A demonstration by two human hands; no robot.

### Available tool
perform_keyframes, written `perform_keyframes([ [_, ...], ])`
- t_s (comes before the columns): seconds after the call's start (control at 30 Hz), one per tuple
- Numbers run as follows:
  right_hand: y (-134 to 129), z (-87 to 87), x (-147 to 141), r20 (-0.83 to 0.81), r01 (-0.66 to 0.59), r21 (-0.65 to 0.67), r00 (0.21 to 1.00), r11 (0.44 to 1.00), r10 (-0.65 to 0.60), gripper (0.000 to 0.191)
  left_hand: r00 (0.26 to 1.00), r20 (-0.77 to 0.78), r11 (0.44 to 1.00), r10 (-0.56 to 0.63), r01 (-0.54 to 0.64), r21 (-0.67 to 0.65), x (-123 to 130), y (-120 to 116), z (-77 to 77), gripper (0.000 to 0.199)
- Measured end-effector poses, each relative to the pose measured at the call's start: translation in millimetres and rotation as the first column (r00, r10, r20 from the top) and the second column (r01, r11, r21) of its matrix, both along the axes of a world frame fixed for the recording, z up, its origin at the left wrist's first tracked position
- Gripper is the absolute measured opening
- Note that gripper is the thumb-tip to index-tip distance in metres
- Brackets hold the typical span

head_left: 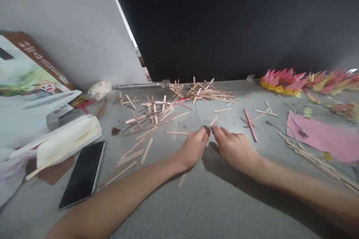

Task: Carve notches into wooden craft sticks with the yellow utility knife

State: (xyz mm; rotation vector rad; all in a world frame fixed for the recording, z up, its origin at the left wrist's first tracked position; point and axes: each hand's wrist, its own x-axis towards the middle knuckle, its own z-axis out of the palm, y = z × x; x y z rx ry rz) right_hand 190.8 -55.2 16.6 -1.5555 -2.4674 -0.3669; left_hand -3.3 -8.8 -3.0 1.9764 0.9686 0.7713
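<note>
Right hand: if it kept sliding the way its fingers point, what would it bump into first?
The right hand points left, so it would meet the left hand first; their fingertips already pinch a small item together there.

Pale tan wooden sticks (157, 114) on the grey bench (213, 201); beside them a black phone (83, 173), pink paper (325, 138), pink-and-yellow folded flowers (280, 80).

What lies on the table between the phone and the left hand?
In the head view, loose wooden sticks lie on the grey table between the phone and the left hand; nothing else shows there.
</note>
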Motion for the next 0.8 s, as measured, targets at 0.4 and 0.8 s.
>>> perform_keyframes([
  [0.4,-5,5.2,-6,0.085,0.086,-0.073,0.993,0.994,-0.08,0.035,0.998,-0.013,0.998,0.06,-0.06,-0.001,3,0,-1.3,0.028],
  [0.8,-7,14.9,-11,0.138,0.135,-0.107,0.983,0.985,-0.119,0.029,0.998,-0.014,0.998,0.061,-0.061,0.013,3,0,-4.3,0.03],
])
